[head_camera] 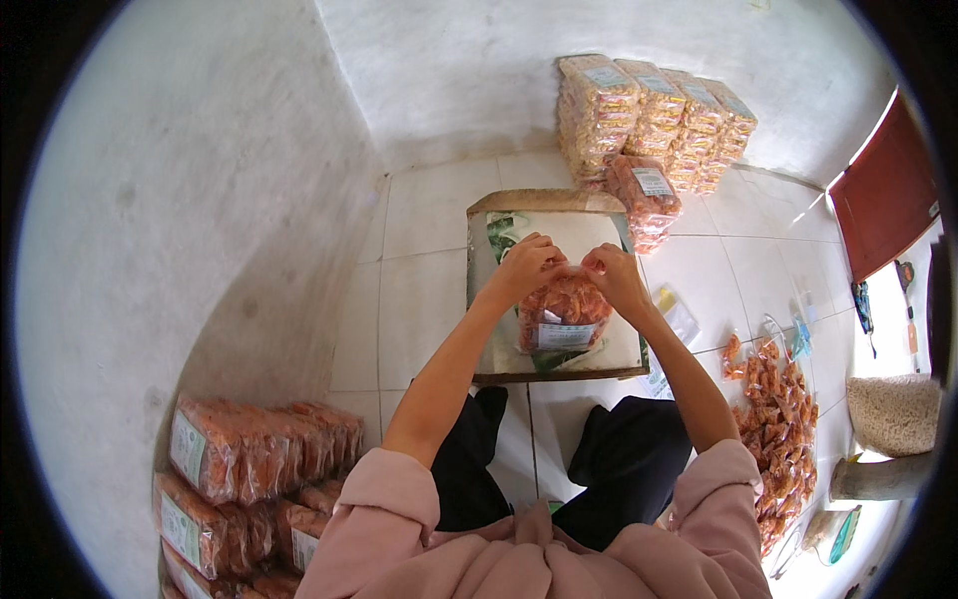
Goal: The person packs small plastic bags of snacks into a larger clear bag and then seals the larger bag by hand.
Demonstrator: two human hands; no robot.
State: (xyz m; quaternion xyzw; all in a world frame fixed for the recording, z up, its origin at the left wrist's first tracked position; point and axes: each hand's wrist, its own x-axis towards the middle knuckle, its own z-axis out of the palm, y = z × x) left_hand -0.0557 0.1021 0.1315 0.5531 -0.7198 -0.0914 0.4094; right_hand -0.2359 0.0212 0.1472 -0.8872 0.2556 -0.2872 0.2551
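Observation:
A clear plastic bag of reddish-orange snacks point(565, 311), with a printed label low on its front, is on a small low table point(498, 352) in front of me. My left hand point(533, 262) pinches the bag's top edge on the left. On the right of that same edge, the fingers of my right hand point(612, 273) grip the plastic. The two hands are a little apart, and what the fingertips do in detail is too small to tell.
Stacked bags of pale yellow snacks point(655, 120) stand by the far wall, with labelled reddish bags point(647, 195) before them. More reddish bags point(254, 449) are piled at lower left. Small snack packets point(778, 434) and flat plastic bags point(677, 318) lie on the tiled floor at right.

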